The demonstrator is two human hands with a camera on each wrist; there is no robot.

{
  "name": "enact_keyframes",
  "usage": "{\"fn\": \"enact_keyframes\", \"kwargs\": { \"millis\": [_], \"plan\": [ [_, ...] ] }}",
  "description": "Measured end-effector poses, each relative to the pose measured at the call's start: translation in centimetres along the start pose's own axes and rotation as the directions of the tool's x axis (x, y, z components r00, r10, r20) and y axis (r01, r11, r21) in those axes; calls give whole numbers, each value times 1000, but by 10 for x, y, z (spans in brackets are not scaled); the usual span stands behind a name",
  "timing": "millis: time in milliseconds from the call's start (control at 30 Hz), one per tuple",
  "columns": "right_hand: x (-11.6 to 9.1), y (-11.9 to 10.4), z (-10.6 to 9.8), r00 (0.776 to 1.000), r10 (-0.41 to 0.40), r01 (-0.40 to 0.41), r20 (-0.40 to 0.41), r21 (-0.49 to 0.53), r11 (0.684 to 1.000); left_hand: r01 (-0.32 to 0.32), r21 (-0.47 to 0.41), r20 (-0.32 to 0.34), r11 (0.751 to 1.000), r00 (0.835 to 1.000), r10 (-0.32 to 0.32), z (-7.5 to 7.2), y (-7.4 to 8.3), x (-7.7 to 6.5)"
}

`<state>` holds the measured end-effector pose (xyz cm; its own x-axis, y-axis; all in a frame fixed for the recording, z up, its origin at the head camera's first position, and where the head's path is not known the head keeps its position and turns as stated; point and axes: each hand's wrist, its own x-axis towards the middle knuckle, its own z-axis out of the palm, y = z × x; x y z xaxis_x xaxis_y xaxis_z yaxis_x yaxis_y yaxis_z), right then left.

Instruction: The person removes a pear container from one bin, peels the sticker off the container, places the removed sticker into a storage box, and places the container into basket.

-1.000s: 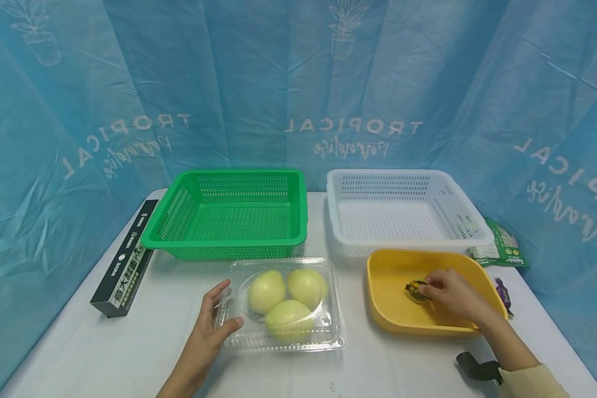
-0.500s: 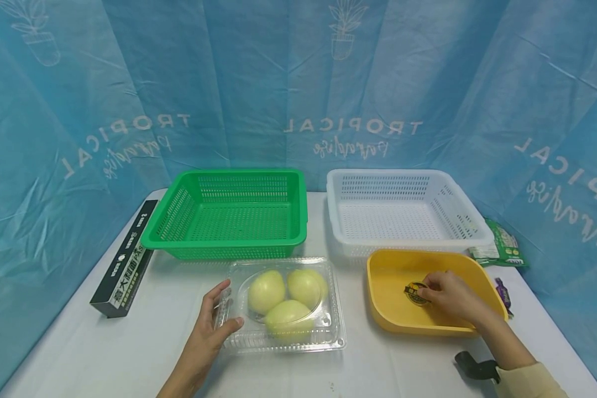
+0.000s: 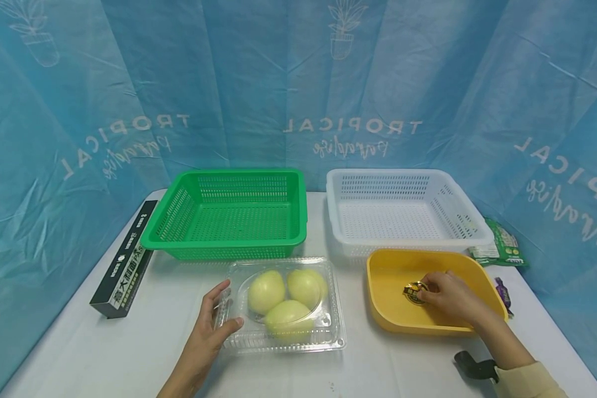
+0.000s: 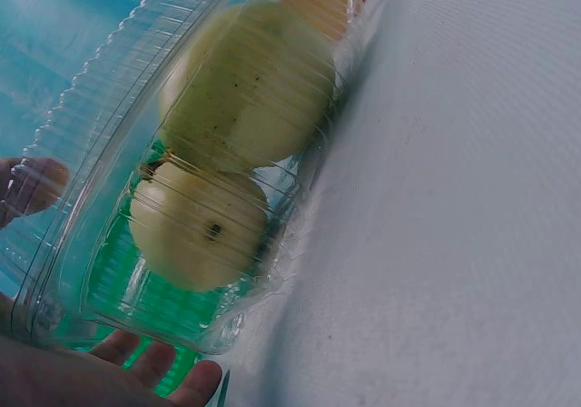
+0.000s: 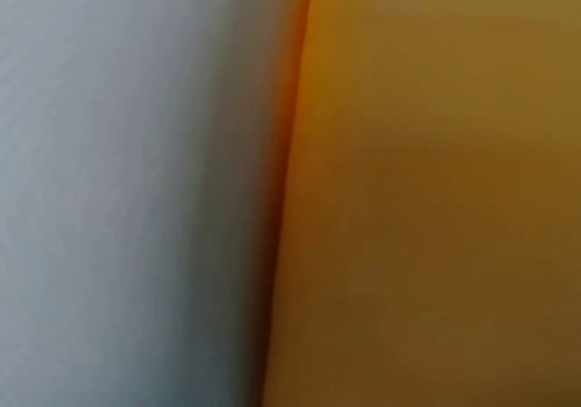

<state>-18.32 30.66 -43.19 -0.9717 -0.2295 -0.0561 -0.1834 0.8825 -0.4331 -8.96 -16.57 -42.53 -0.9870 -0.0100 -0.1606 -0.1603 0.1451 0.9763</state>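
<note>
clear plastic let us see three pale yellow-green fruits (image 3: 266, 291) inside a lidded container (image 3: 339, 326), which sat on the white-covered table (image 3: 169, 309), well in from its left and right edges. we saw the left hand (image 3: 209, 326) with thumb and fingers spread, touching the container's left end; in the left wrist view its fingertips (image 4: 201, 384) lay by one corner. the right hand (image 3: 453, 298) reached over the near right corner of a yellow bin (image 3: 403, 325), and we found its thumb and fingers pinching a small black-and-gold item (image 3: 414, 293) inside. the right wrist view gave us only blurred yellow and white surfaces. farther back, we had a green basket (image 3: 224, 243) toward the table's back left corner and a white basket (image 3: 413, 242) toward the back right. a black box (image 3: 126, 257) ran along the left edge. by the right edge we noted a green packet (image 3: 504, 249) and, just beside the bin, a purple wrapped item (image 3: 503, 293).
</note>
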Motion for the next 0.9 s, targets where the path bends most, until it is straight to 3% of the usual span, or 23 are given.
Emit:
{"fn": "enact_keyframes", "kwargs": {
  "millis": [267, 600, 900],
  "plan": [
    [-1, -1, 1, 999, 36, -36, 22, 21, 999, -5, 6, -3, 1000, 1000, 5, 0, 0, 1],
    [2, 1, 1, 1000, 8, -8, -16, 3, 1000, -9, 11, 6, 1000, 1000, 9, -2, -1, 2],
    [0, -2, -8, 999, -6, 9, -47, 55, 998, -17, 5, 10, 1000, 1000, 17, -1, -1, 2]
  ]
}}
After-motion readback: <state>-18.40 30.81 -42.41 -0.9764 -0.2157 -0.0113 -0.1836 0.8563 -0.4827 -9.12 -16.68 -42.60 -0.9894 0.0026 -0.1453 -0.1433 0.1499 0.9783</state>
